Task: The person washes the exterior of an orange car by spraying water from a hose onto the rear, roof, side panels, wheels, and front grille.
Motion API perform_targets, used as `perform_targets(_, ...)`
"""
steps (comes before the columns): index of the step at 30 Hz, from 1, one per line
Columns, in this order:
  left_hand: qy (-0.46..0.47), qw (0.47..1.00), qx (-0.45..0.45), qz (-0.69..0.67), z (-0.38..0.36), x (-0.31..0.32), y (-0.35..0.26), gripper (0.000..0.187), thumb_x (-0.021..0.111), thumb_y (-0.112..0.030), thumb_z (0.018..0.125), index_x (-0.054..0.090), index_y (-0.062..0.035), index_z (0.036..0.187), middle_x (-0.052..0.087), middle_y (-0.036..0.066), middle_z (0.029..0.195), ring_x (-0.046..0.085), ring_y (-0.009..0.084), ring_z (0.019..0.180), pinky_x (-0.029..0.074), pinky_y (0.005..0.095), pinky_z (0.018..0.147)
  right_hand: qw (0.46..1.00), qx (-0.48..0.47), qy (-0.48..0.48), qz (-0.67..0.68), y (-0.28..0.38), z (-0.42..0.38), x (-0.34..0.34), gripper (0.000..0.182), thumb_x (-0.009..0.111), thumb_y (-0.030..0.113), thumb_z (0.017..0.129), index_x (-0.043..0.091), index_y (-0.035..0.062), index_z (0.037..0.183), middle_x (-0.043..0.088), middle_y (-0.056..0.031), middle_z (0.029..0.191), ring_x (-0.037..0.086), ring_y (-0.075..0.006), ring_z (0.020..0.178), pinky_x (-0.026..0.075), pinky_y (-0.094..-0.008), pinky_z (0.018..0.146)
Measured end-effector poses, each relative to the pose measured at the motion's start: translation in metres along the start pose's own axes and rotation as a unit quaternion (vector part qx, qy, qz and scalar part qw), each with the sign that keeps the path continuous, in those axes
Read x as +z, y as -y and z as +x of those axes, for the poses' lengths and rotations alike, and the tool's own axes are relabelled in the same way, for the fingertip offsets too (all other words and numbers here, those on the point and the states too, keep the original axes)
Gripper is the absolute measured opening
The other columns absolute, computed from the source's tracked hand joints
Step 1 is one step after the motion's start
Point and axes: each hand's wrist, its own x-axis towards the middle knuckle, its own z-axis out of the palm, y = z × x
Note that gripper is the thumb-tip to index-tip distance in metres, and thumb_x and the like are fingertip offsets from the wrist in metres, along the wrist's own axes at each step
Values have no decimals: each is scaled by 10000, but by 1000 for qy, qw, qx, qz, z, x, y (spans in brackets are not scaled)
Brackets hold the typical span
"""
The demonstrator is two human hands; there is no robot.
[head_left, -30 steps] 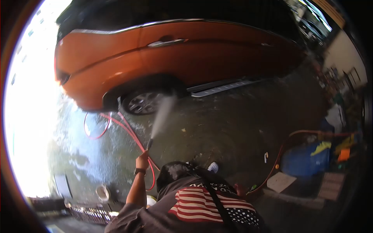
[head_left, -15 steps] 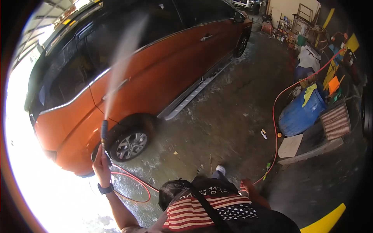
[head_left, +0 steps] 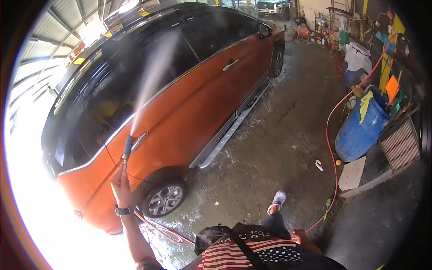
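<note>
My left hand (head_left: 120, 188), with a watch on the wrist, is wrapped round a spray gun (head_left: 128, 146) with a blue-grey nozzle, pointing up and away. A white fan of water leaves the nozzle toward the dark side windows (head_left: 153, 76) of an orange car (head_left: 189, 112). The gun is in front of the car's side, near the rear door handle (head_left: 140, 140) and above the rear wheel (head_left: 165, 200). Low beside my body, my right hand (head_left: 299, 236) is closed where the red hose (head_left: 330, 135) meets it; the fingers are partly hidden.
Wet concrete floor (head_left: 270, 148) runs along the car. At the right stand a blue barrel (head_left: 360, 135), a grille panel (head_left: 401, 143) and a flat board (head_left: 352, 173). Hose loops (head_left: 166, 235) lie near the rear wheel. Shelves with bottles (head_left: 321, 27) are at the back.
My left hand and the spray gun have shifted slightly right and down in view. The spray continues. My view has tilted up, and a foot in a white clog has stepped forward.
</note>
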Motion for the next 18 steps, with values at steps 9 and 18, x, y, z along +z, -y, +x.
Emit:
perform_targets(9,-41,969,102,219,151,16,-181,333,517,-253,943,639,-4,1125,659,183,1089,620,200,1011,457,322,883,999,50,-9,-18,113,84,-38,116,473,210,876,554,128,861,573,-88,753,589,-260,639,478,-415,599)
perform_targets(18,-59,895,300,326,346,65,-304,374,562,-264,920,630,53,1106,694,133,963,597,131,839,454,276,788,996,-84,-11,10,326,224,-124,257,584,295,818,569,211,1061,574,-37,798,544,-222,667,450,-425,618)
